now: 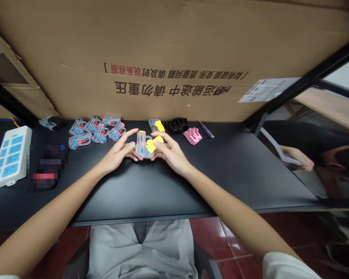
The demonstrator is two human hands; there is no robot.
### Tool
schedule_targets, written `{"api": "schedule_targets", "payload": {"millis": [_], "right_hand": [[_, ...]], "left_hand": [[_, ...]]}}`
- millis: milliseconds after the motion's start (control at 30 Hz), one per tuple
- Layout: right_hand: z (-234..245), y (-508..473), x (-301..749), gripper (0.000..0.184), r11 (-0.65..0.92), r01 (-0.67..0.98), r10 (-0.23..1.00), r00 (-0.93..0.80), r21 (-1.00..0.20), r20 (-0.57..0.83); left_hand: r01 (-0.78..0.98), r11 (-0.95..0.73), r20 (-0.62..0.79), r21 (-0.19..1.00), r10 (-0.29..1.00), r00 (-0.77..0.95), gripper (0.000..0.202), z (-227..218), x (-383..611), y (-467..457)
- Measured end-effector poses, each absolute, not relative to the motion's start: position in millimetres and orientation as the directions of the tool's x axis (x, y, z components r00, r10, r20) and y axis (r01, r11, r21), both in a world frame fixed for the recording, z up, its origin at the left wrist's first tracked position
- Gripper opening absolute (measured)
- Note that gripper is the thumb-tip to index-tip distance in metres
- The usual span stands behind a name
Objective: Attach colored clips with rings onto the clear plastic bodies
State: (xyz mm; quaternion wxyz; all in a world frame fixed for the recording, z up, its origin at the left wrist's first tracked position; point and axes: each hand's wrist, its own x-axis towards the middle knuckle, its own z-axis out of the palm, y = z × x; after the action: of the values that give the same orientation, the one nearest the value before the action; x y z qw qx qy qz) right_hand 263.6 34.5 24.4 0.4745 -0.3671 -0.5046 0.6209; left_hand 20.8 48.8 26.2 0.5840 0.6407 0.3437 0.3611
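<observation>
Pinching a transparent casing [140,145] is the left hand [118,153]; beside it, the right hand [175,155] pinches a yellow plastic piece [151,148] (uneven pressure could dislodge it).

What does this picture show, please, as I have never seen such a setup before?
There is no machine here: a camera on a person's head looks forward and down at their own bare hands. The left hand holds a clear plastic case, while the right hand pinches a yellow piece against it; whether the two are joined, I cannot tell.

On the black table lie similar clear cases, black parts, pink parts, a slim tool and a white power strip.
</observation>
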Motion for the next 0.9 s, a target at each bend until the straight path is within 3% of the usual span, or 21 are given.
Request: {"api": "schedule_targets", "payload": {"millis": [133,200,300,433,500,633,800,900], "right_hand": [[27.6,31.9,259.4,0.047,-0.191,-0.313,0.941,-0.327,-0.93,-0.084],[25.8,31.7,257.8,0.049,-0.251,-0.296,0.916,-0.38,-0.922,-0.127],[23.0,31.5,258.2,0.054,-0.211,-0.222,0.909,-0.403,-0.952,-0.107],[24.3,31.0,263.8,0.048,0.097,-0.001,0.954,-0.285,-0.995,0.093],[26.3,32.3,267.3,0.045,0.177,0.064,0.961,-0.226,-0.982,0.159],[28.5,35.3,268.7,0.051,0.2,0.056,0.974,-0.124,-0.978,0.191],[30.2,30.8,262.5,0.051,0.167,0.167,0.915,-0.392,-0.972,0.09],[32.2,30.3,263.5,0.052,0.178,0.17,0.935,-0.337,-0.969,0.112]], "left_hand": [[0.281,-0.459,0.279,0.843,0.819,0.501,0.06,27.1,16.8,49.0],[0.381,-0.546,0.328,0.746,0.799,0.504,0.047,27.7,15.7,48.8],[0.469,-0.485,0.273,0.738,0.85,0.45,0.03,30.2,16.5,47.0],[0.394,-0.335,0.14,0.856,0.883,0.447,0.035,36.6,19.0,43.3],[0.319,-0.3,0.123,0.899,0.873,0.472,0.038,40.3,19.6,42.1],[0.22,-0.29,0.196,0.931,0.909,0.368,0.047,42.6,21.6,41.1],[0.245,-0.328,0.173,0.912,0.851,0.496,0.046,35.0,29.5,39.3],[0.218,-0.326,0.194,0.92,0.861,0.469,0.046,35.3,30.1,39.5]]}}
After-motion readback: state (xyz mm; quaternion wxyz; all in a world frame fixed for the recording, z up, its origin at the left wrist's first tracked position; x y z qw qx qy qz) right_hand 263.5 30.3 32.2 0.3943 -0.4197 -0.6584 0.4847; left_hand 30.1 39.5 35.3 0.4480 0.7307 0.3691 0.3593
